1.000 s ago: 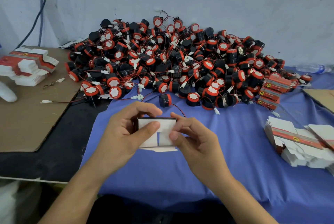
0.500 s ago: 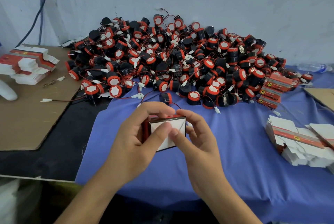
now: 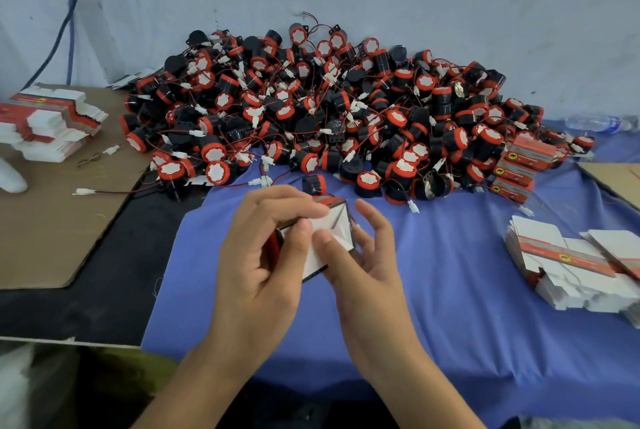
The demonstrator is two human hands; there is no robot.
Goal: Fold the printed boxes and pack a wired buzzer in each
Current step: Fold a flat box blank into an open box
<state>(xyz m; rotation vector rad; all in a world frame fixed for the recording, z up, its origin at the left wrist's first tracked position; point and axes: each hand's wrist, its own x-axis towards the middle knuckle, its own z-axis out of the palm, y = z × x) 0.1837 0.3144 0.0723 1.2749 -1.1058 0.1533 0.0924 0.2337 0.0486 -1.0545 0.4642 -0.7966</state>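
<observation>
A small printed box [image 3: 333,225], white inside with a red and black outside, is held above the blue cloth [image 3: 450,290]. My left hand [image 3: 263,255] grips it from the left, thumb on its white flaps and fingers over its top. My right hand [image 3: 360,255] presses its thumb on the flaps, its other fingers spread loosely behind the box. A big pile of black and red wired buzzers [image 3: 329,117] lies beyond, one buzzer [image 3: 314,184] just behind the box.
Flat unfolded boxes are stacked at the right [image 3: 571,262] and on the brown cardboard at the far left [image 3: 48,120]. Three folded red boxes [image 3: 519,165] lie at the pile's right edge. A plastic bottle [image 3: 595,123] lies by the wall.
The box has turned from a flat front-facing panel to an opened, tilted shape. Both thumbs have pushed the white end flaps inward, and my right fingers have spread away from it.
</observation>
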